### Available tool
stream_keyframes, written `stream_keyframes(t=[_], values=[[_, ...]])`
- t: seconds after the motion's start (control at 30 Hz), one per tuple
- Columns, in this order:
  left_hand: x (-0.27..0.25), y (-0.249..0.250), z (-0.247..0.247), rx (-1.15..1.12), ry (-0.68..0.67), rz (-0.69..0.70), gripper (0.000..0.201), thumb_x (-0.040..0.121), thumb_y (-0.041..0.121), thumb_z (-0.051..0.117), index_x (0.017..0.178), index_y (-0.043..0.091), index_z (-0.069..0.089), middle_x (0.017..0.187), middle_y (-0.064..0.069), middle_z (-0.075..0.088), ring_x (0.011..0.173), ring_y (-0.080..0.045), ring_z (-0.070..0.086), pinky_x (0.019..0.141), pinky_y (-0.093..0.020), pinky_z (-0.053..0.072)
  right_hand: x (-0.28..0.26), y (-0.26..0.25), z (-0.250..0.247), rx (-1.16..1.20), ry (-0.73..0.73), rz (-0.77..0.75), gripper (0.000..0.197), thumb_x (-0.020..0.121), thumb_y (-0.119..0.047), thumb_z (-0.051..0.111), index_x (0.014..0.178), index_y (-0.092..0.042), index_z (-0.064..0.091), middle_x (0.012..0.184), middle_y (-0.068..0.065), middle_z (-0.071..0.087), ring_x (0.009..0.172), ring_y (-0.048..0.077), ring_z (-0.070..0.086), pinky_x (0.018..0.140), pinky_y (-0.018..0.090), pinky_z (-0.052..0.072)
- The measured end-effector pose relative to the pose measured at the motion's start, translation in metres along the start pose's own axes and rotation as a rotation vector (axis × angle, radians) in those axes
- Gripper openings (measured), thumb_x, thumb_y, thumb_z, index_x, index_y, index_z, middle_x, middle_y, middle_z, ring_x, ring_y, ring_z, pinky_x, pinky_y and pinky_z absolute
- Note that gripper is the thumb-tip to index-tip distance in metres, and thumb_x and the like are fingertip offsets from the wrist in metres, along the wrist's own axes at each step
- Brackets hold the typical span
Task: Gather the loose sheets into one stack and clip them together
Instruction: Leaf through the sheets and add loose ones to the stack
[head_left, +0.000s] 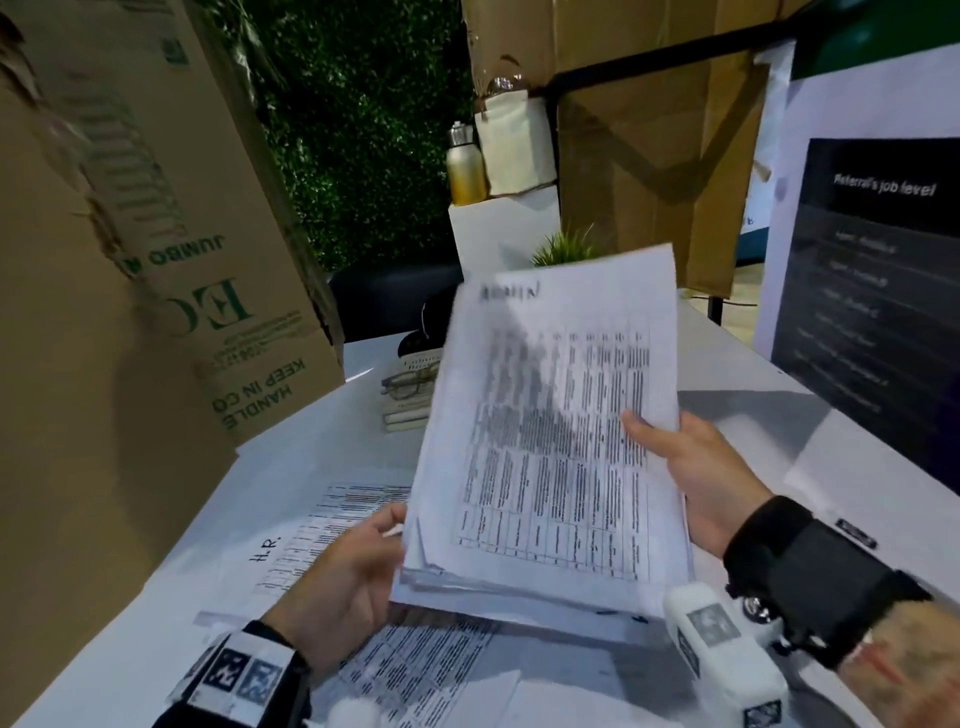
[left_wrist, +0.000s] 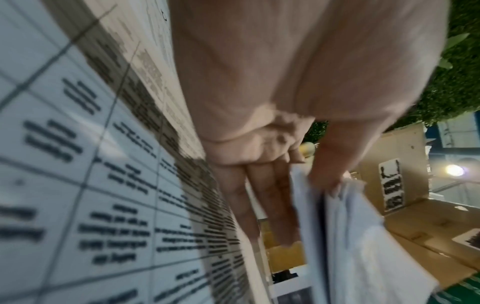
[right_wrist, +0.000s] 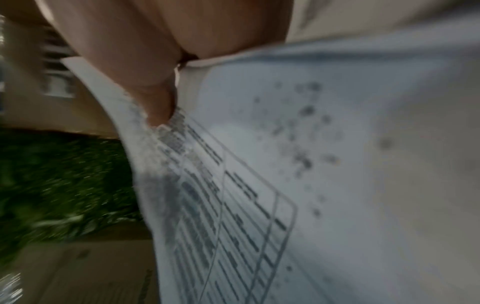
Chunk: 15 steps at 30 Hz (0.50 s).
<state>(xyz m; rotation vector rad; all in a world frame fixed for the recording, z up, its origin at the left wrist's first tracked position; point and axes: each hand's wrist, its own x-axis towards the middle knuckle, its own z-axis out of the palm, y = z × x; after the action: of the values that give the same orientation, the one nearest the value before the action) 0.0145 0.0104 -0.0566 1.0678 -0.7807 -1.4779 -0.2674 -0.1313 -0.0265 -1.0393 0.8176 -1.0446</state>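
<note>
A thick stack of printed table sheets (head_left: 550, 441) is held tilted up above the white table (head_left: 156, 613), its top page marked by hand at the head. My left hand (head_left: 358, 577) grips the stack's lower left corner, thumb on top; in the left wrist view the thumb presses the stack's edge (left_wrist: 345, 236). My right hand (head_left: 691, 467) grips the right edge, thumb on the top page. In the right wrist view the thumb lies on the top sheet (right_wrist: 233, 185). More loose sheets (head_left: 322, 530), one marked "H.R.", lie flat under the stack. I see no clip.
A big cardboard box (head_left: 130, 312) stands at the left. Books with glasses on them (head_left: 410, 384) sit behind the stack. A dark printed sign (head_left: 872, 312) leans at the right. A bottle (head_left: 465, 166) and cloth bag stand on a white pedestal at the back.
</note>
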Motion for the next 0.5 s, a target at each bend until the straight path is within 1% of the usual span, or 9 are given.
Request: stream_keyframes(t=[0.07,0.1,0.17,0.2,0.23,0.3,0.4,0.43,0.5], values=[[-0.005,0.014,0.011,-0.134,0.048,0.088,0.042,0.085,0.02,0.054,0.121,-0.001,0.055,0.126,-0.034,0.06,0.11,-0.045,0.064,0.09,-0.061,0.055,-0.002,-0.019,0.009,-0.012,-0.049,-0.099,0.037,0.094,-0.018,0.062,0.13,-0.012,0.061,0.125,0.005,0.071,0.118,0.024,0.065,0.11,0.05,0.044],[-0.008,0.022,0.019,-0.151,0.074,0.144,0.039,0.088,0.029,0.053,0.113,0.0,0.061,0.117,-0.029,0.065,0.101,-0.038,0.068,0.081,-0.051,0.06,-0.004,-0.029,0.016,-0.026,-0.057,-0.155,0.03,0.094,-0.017,0.061,0.124,-0.014,0.063,0.122,0.004,0.072,0.115,0.022,0.067,0.108,0.048,0.046],[-0.01,0.037,0.036,-0.017,0.14,0.277,0.032,0.09,0.029,0.052,0.104,0.007,0.069,0.107,-0.018,0.075,0.09,-0.025,0.076,0.067,-0.032,0.063,-0.008,-0.042,0.03,-0.086,-0.074,-0.294,0.019,0.094,-0.014,0.061,0.11,-0.022,0.066,0.112,-0.004,0.075,0.108,0.013,0.07,0.103,0.039,0.051],[-0.01,0.043,0.044,0.097,0.178,0.348,0.028,0.089,0.023,0.054,0.108,0.009,0.069,0.11,-0.015,0.076,0.093,-0.022,0.076,0.069,-0.029,0.063,-0.012,-0.045,0.037,-0.125,-0.083,-0.371,0.02,0.094,-0.011,0.062,0.107,-0.026,0.066,0.107,-0.01,0.075,0.104,0.008,0.071,0.098,0.034,0.053],[-0.011,0.047,0.051,0.205,0.216,0.423,0.03,0.087,0.018,0.058,0.115,0.01,0.066,0.114,-0.012,0.076,0.099,-0.023,0.075,0.075,-0.03,0.062,-0.015,-0.044,0.043,-0.158,-0.09,-0.447,0.024,0.094,-0.007,0.062,0.109,-0.026,0.066,0.104,-0.013,0.075,0.102,0.005,0.071,0.094,0.029,0.055],[-0.016,0.052,0.061,0.343,0.271,0.562,0.033,0.086,0.016,0.065,0.119,0.014,0.066,0.117,-0.009,0.075,0.108,-0.027,0.071,0.087,-0.039,0.06,-0.024,-0.037,0.052,-0.194,-0.109,-0.597,0.04,0.092,0.002,0.063,0.126,-0.017,0.061,0.109,-0.014,0.074,0.106,0.004,0.07,0.089,0.022,0.055],[-0.025,0.043,0.057,0.414,0.402,0.639,0.018,0.081,0.024,0.076,0.098,0.03,0.076,0.109,-0.007,0.077,0.107,-0.033,0.071,0.093,-0.051,0.056,-0.035,-0.017,0.054,-0.194,-0.11,-0.724,0.071,0.084,0.01,0.068,0.147,-0.008,0.041,0.124,-0.007,0.067,0.111,0.005,0.068,0.089,0.019,0.055],[-0.028,0.037,0.055,0.44,0.425,0.617,0.017,0.08,0.027,0.077,0.096,0.031,0.077,0.108,-0.006,0.077,0.106,-0.033,0.071,0.094,-0.053,0.055,-0.037,-0.008,0.052,-0.19,-0.102,-0.709,0.072,0.081,0.01,0.072,0.144,-0.01,0.044,0.121,-0.006,0.069,0.111,0.007,0.068,0.09,0.021,0.055],[-0.031,0.022,0.051,0.482,0.448,0.509,0.029,0.078,0.037,0.08,0.103,0.027,0.074,0.108,-0.003,0.078,0.106,-0.028,0.071,0.098,-0.055,0.053,-0.041,0.011,0.049,-0.217,-0.094,-0.583,0.054,0.078,0.004,0.077,0.124,-0.017,0.06,0.107,-0.007,0.076,0.103,0.007,0.071,0.09,0.026,0.058]])
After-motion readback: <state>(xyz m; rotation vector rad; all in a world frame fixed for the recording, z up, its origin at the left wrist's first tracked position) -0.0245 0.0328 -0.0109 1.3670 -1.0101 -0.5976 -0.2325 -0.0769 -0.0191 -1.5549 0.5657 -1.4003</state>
